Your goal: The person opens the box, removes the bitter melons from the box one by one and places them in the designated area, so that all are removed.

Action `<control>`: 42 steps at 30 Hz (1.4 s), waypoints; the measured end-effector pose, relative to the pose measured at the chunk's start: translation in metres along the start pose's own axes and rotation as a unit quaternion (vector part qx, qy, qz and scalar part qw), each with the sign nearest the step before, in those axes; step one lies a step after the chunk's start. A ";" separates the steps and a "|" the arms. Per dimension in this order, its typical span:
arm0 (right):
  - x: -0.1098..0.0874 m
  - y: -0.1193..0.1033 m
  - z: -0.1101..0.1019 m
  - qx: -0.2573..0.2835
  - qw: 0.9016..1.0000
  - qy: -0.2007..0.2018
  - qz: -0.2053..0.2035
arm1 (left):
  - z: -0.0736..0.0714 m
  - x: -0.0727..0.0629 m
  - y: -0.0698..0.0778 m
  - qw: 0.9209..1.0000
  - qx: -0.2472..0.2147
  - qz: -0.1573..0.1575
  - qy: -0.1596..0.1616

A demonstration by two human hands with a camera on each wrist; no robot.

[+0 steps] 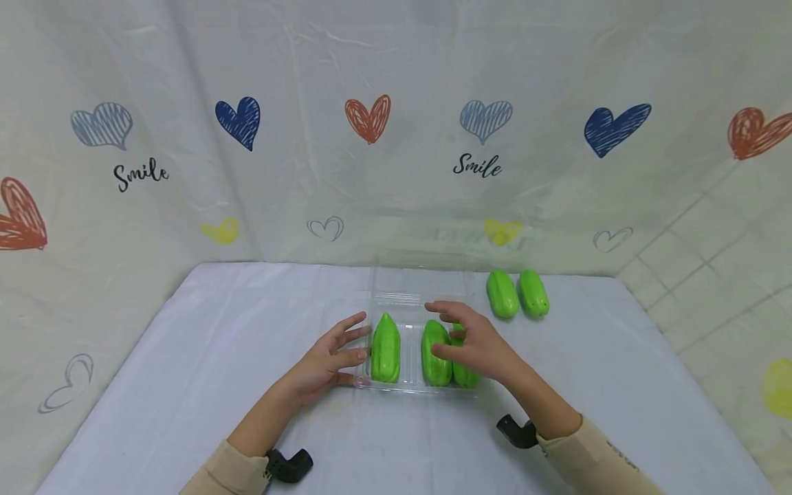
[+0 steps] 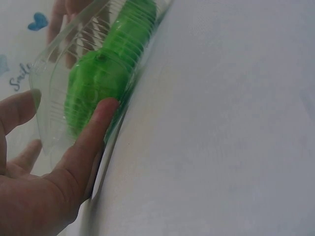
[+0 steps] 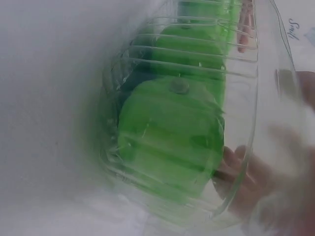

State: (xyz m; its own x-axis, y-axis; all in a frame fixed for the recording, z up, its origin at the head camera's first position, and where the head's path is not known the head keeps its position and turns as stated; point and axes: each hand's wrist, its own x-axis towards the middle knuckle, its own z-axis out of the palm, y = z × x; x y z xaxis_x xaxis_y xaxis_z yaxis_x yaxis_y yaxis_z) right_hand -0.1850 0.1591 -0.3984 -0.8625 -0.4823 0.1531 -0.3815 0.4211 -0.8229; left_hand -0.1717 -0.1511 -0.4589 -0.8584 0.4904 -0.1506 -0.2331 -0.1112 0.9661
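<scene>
1. box, clear plastic, one: stands on the white-covered tabletop, between the two hands, where both can reach in. its clear lid is folded back on the far side, which leaves the top open.

2. green gourd, left: in the box, lengthwise, narrow tip to the far side, close to the left wall.

3. green gourd, middle, and green gourd, right: in the box, side by side towards the right wall, partly hidden by a hand. a bare strip of base divides them from the left one, wide enough, i judge, for another of the same kind.

4. loose green gourds, two: one nearer the box, one farther right. they lie next to each other on the tabletop beyond the right hand, presumably parked there to be within easy reach.

5. left hand: fingers spread, tips against the box's left wall, gripping nothing; seemingly a brace, since so light a box would slide.

6. right hand: over the box's right part, fingers loosely bent and apart from the thumb, closed round nothing that i can make out. whether they touch a gourd, i cannot tell; the lie suggests settling or straightening the pair beneath.
</scene>
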 end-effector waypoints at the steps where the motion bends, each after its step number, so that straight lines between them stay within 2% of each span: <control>1: 0.000 0.000 0.001 -0.003 1.000 0.000 0.000 | 0.000 0.000 0.000 1.000 0.000 0.000 0.000; 11: 0.005 -0.012 0.014 0.029 1.000 -0.008 -0.006 | 0.000 -0.001 -0.001 1.000 -0.005 -0.001 0.005; 20: 0.006 -0.009 0.021 -0.016 1.000 -0.004 0.004 | -0.001 -0.001 -0.001 1.000 -0.002 -0.003 0.003; 22: 0.007 -0.011 0.022 -0.041 0.999 0.001 0.006 | -0.001 -0.001 -0.001 1.000 0.000 -0.003 0.004; 25: 0.011 -0.014 0.026 -0.121 0.993 0.004 0.014 | -0.001 -0.001 0.000 1.000 0.001 -0.003 0.006; 29: 0.015 -0.021 0.033 -0.217 0.975 -0.004 0.044 | -0.001 -0.001 0.000 1.000 -0.001 -0.004 0.005; 34: 0.018 -0.027 0.041 -0.251 0.964 -0.014 0.086 | -0.001 0.000 0.000 1.000 -0.003 -0.002 -0.001; 42: 0.019 -0.030 0.051 -0.305 0.948 -0.029 0.089 | -0.001 0.000 0.000 1.000 -0.004 -0.003 -0.003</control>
State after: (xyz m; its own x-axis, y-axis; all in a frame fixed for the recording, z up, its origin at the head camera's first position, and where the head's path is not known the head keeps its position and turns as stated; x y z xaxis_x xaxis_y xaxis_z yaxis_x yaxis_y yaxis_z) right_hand -0.1731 0.0980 -0.3992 -0.9187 -0.3949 -0.0032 -0.3674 0.8576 -0.3600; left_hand -0.1718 -0.1522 -0.4592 -0.8541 0.4966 -0.1546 -0.2416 -0.1156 0.9635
